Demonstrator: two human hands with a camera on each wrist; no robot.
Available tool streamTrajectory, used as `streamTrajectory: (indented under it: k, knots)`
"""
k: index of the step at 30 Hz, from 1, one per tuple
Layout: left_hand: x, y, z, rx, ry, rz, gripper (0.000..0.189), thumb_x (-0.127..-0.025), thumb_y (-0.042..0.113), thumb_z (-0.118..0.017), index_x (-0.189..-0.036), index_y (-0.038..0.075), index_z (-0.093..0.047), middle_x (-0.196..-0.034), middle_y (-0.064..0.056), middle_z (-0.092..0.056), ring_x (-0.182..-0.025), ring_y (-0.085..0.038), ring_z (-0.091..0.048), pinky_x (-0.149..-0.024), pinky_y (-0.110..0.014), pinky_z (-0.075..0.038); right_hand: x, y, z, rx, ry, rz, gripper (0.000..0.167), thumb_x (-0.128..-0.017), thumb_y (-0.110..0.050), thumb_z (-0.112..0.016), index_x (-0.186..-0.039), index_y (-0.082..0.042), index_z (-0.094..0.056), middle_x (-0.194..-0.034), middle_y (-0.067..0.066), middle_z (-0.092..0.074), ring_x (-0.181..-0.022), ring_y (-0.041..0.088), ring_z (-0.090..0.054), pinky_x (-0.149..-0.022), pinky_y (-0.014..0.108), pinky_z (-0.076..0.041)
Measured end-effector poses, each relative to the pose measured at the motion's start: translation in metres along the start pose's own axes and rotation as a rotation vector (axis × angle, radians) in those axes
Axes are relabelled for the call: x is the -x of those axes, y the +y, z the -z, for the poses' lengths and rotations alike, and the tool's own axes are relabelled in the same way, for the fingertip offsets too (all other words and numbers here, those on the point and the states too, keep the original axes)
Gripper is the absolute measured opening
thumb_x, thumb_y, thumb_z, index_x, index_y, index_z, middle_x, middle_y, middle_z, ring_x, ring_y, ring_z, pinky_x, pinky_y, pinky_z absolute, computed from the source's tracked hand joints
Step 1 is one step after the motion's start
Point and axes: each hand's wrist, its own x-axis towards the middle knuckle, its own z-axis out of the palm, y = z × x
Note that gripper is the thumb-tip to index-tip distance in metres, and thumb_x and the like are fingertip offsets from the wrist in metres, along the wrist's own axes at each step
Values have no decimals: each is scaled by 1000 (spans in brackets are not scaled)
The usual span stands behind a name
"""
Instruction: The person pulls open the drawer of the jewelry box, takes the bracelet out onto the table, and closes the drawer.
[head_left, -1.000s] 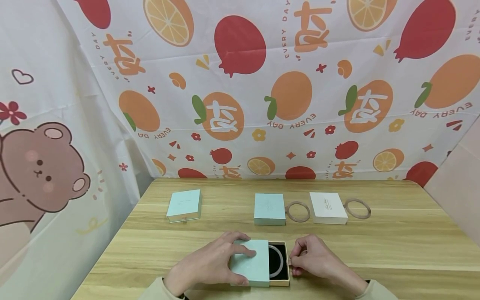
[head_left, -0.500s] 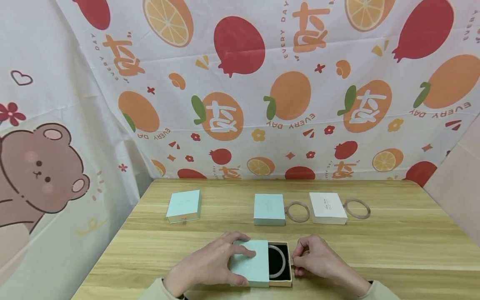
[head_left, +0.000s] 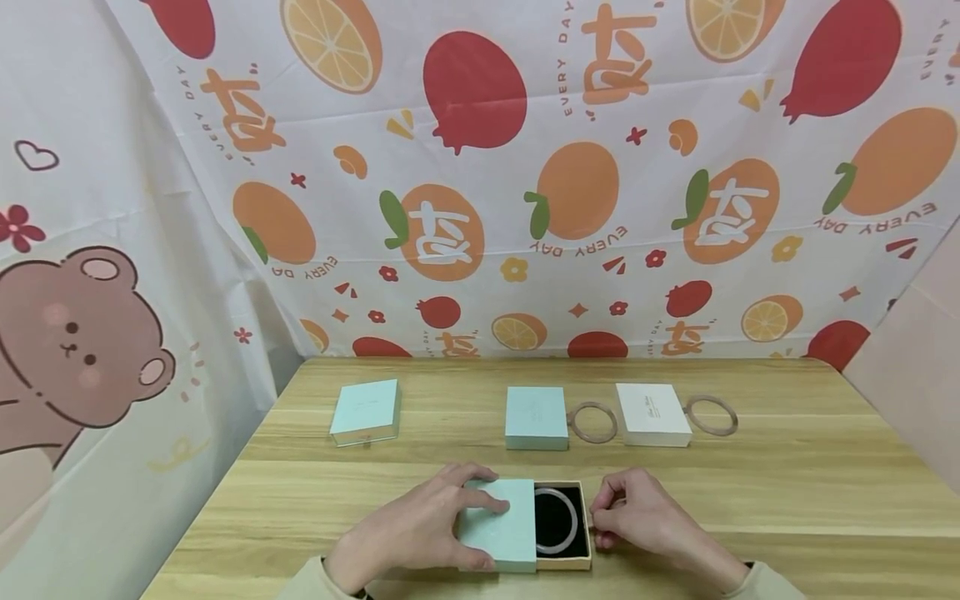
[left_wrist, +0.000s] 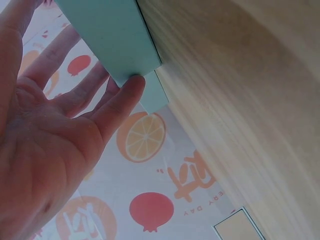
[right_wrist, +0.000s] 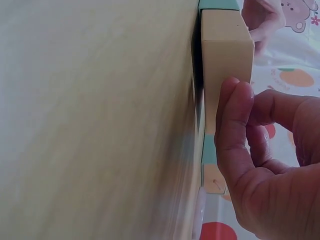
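A mint-green gift box (head_left: pixel 498 537) lies at the table's near side, its tan inner drawer (head_left: pixel 562 564) partly out to the right. Inside, a pale translucent bangle (head_left: pixel 573 521) rests on black lining, its left edge hidden under the sleeve. My left hand (head_left: pixel 420 527) grips the sleeve across its near and far sides, with the index finger on top; the left wrist view shows the thumb (left_wrist: pixel 131 92) against its side. At the drawer's right end, my right hand (head_left: pixel 637 517) pinches what looks like a small pull tab, mostly hidden by the fingers (right_wrist: pixel 234 107).
Farther back stand a mint box (head_left: pixel 365 412) at left, another mint box (head_left: pixel 536 417) with a bangle (head_left: pixel 594 422) beside it, and a white box (head_left: pixel 652 414) with a bangle (head_left: pixel 712 415) at its right. A fruit-print cloth (head_left: pixel 465 208) hangs behind the wooden table (head_left: pixel 300 500).
My right hand has moved slightly right, drawing the drawer farther from the sleeve, so more of the bangle shows. My left hand has stayed in place on the sleeve.
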Motion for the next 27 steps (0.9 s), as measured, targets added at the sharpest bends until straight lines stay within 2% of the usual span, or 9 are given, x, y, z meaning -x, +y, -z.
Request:
streamTrajectory:
  k: [3,7,11,18,22,27]
  knots:
    - [0,0,-1,-1,2,-1,51,-80,52,-83,-127,34,-72,-147,1,-55,-132,-23,-53,-105,-41,-52,0,2,2,-12,-2,-8,6,-81,7,-63,-86,6,-65,-77,7,-67,-65,16,-68,-59,23,-57]
    - [0,0,-1,0,3,-1,51,-80,51,-83,-127,34,-72,-147,0,-55,-131,-23,-53,-105,-40,-52,1,2,7,-17,-57,11,6,-85,4,-65,-90,7,-65,-79,9,-69,-66,16,-68,-60,22,-57]
    - [-1,0,-1,1,1,0,51,-80,51,-83,-127,33,-72,-147,-1,-55,-132,-23,-53,-105,-40,-52,1,-5,15,51,-76,62,12,-90,-4,-70,-95,6,-65,-81,10,-70,-66,14,-67,-59,23,-57]
    - [-1,0,2,6,-4,7,52,-80,53,-83,-127,34,-72,-148,0,-54,-133,-23,-52,-106,-42,-52,-5,-20,17,299,53,187,10,-90,-14,-75,-92,-7,-70,-83,3,-72,-69,7,-66,-59,24,-56]
    - [-1,-1,2,5,-2,-2,52,-80,53,-83,-127,34,-72,-147,0,-54,-132,-23,-52,-105,-42,-52,-10,-23,10,411,118,307,3,-89,-14,-77,-88,-14,-74,-83,-4,-72,-72,-1,-63,-64,20,-55]
    - [-1,-1,0,7,-7,-4,52,-81,54,-82,-128,35,-72,-148,0,-54,-133,-22,-52,-106,-42,-51,-15,-23,1,507,148,455,10,-87,-8,-78,-85,-17,-75,-81,-8,-71,-72,-5,-60,-62,19,-54]
